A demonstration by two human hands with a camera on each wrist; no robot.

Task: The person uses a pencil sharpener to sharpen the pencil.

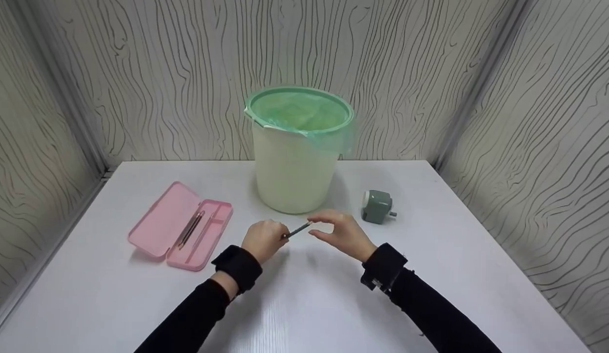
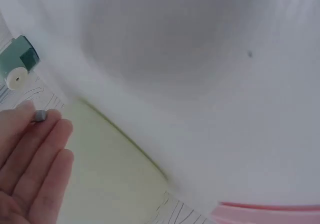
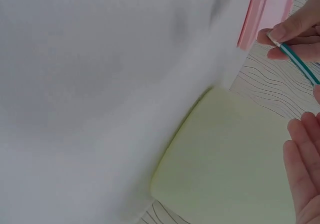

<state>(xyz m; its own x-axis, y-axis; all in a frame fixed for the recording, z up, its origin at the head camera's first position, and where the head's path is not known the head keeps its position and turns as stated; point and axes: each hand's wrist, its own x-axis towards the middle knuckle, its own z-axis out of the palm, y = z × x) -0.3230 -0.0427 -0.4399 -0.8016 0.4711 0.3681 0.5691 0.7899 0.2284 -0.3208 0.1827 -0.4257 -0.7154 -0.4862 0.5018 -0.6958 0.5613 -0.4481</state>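
Near the middle of the table the left hand (image 1: 266,239) holds a green pencil (image 1: 298,230), pinched between thumb and fingers close to one end. In the right wrist view the pencil (image 3: 298,63) shows a white stripe, and its pale end sits at the left thumb. The left wrist view has the left hand (image 2: 37,164) with a small grey end of the pencil between thumb and forefinger. Facing it, the right hand (image 1: 341,234) has thumb and forefinger apart, the forefinger at the pencil's far end. Its straight fingers (image 3: 302,149) show at the right wrist view's edge.
An open pink pencil case (image 1: 224,211) with several pencils lies left. Behind the hands stands a pale bin (image 1: 294,171) with a green rim and liner. A green crank sharpener (image 1: 378,207) is at the right. Patterned panels (image 1: 187,73) enclose the table.
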